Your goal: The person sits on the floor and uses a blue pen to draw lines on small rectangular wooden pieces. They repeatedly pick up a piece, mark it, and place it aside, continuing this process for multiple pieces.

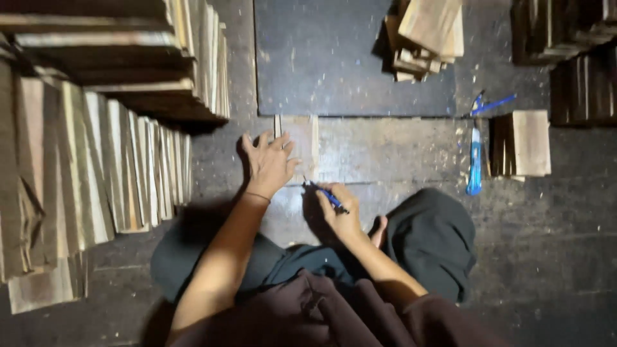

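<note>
Stacks of wood pieces (96, 160) line the dusty floor (385, 154) (a dim workshop). A pale wood piece (301, 144) lies lengthwise away from the person, under the left hand (268, 164), fingers spread flat. The right hand (340, 212), nearer the body, pinches a blue pen (324, 191), tip at the piece's near end.

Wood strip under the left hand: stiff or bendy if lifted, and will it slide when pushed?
The wood strip looks flat and thin, so probably stiff but light. The left hand presses on it while the right hand marks with a blue pen, hinting it slides easily on the dusty floor. It lies flat, so it is unlikely to roll.
</note>
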